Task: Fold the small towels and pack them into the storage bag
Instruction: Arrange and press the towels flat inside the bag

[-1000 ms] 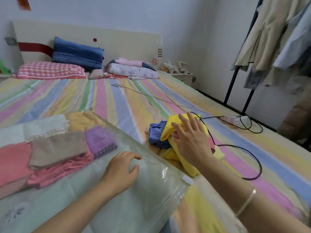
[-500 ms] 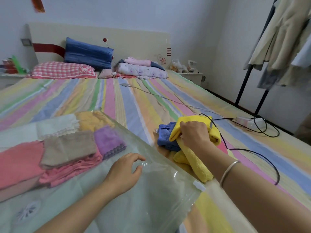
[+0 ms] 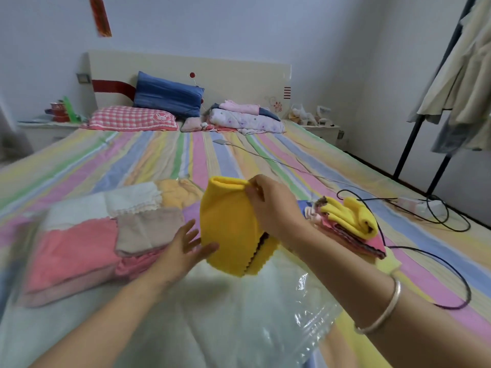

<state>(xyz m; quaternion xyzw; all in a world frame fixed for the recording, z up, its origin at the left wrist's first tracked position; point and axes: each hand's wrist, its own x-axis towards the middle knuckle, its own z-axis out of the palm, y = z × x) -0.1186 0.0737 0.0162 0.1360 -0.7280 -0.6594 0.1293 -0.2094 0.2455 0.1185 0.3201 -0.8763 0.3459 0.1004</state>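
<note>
One wide-angle camera worn on the person's head looks forward and down along the bed with the pastel-striped sheet (image 3: 159,158) toward its cream headboard (image 3: 239,73) at the far wall. Both forearms enter from the bottom edge. The left hand (image 3: 183,251) and the right hand (image 3: 271,205), which pinches a folded yellow fleece towel (image 3: 228,229), sit nearest the lens at mid-frame.

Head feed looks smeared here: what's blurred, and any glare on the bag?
Head view: the left edge is smeared, softening the pink towels; the yellow towel pinched by the right hand is sharp; glare streaks the storage bag lower right; wide-angle bend curves the clothes rack.
</note>
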